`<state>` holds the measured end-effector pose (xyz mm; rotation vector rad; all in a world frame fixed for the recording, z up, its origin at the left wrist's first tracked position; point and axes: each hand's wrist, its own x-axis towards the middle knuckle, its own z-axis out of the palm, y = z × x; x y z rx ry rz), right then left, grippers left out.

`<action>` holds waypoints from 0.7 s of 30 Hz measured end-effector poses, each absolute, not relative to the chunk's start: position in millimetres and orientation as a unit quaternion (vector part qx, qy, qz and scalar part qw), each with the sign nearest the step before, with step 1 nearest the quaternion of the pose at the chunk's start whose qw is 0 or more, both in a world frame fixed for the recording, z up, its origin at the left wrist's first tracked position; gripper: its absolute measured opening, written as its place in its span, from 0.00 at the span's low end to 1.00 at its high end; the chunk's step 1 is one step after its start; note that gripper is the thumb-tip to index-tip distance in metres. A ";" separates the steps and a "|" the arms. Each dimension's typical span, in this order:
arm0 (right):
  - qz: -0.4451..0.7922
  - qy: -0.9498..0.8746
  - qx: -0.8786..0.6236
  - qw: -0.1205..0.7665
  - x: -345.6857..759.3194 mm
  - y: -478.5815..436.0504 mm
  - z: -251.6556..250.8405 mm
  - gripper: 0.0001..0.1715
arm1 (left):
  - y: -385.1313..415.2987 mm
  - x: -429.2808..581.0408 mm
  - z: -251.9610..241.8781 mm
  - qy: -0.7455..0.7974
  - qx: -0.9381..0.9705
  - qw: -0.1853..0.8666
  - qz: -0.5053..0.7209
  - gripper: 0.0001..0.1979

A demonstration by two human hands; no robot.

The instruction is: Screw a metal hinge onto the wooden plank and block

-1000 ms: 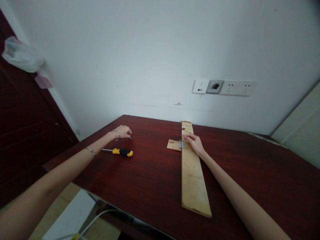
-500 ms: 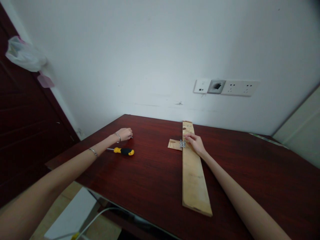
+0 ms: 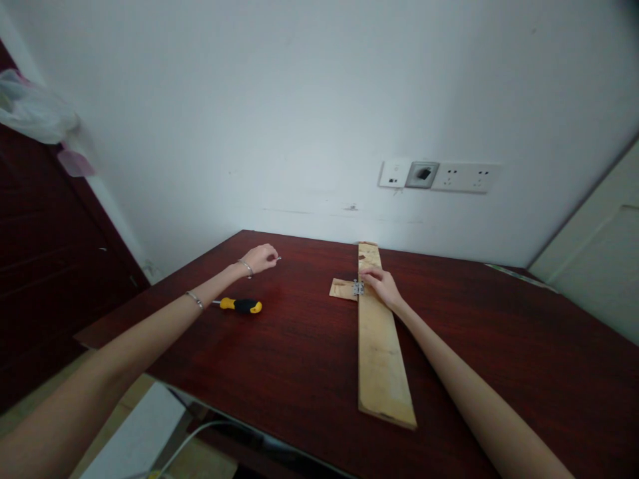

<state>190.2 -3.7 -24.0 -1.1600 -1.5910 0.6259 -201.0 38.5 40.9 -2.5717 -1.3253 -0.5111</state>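
Observation:
My left hand [image 3: 262, 257] is raised over the left part of the table, its fingertips pinched on a small silvery screw [image 3: 279, 259]. A metal hinge [image 3: 358, 288] lies across the joint between a long wooden board [image 3: 382, 359] and a short wooden piece [image 3: 341, 289], with small upright screws showing in it. My right hand [image 3: 382, 285] rests on the long board beside the hinge. Its thumb and forefinger are pressed together; whatever is between them is too small to make out. A yellow and black screwdriver [image 3: 242, 305] lies near my left forearm, its tip hidden.
The dark red table [image 3: 289, 366] stands against a white wall with a row of sockets [image 3: 459, 177]. A plastic bag [image 3: 34, 110] hangs at the left by the dark door [image 3: 44, 219]. Below the front edge are a white box [image 3: 137, 432] and a cable [image 3: 192, 432].
My left hand has lifted off the table and moved right with the screw. My right hand stays by the hinge. The view has shifted slightly to the right.

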 end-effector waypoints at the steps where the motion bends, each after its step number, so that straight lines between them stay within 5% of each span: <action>1: 0.260 -0.661 -0.481 0.513 189.9 -4.0 -23.6 0.11 | 40.3 -187.5 43.4 -0.442 -0.868 0.077 -0.212 0.05; 8: 0.268 -0.656 -0.473 0.523 190.1 -2.1 -24.3 0.11 | 40.4 -77.7 39.5 -0.355 -0.831 -0.104 -0.416 0.04; 21: 0.273 -0.643 -0.436 0.568 182.0 -0.1 -9.1 0.11 | 32.8 4.1 2.2 -0.290 -0.800 -0.246 -0.465 0.03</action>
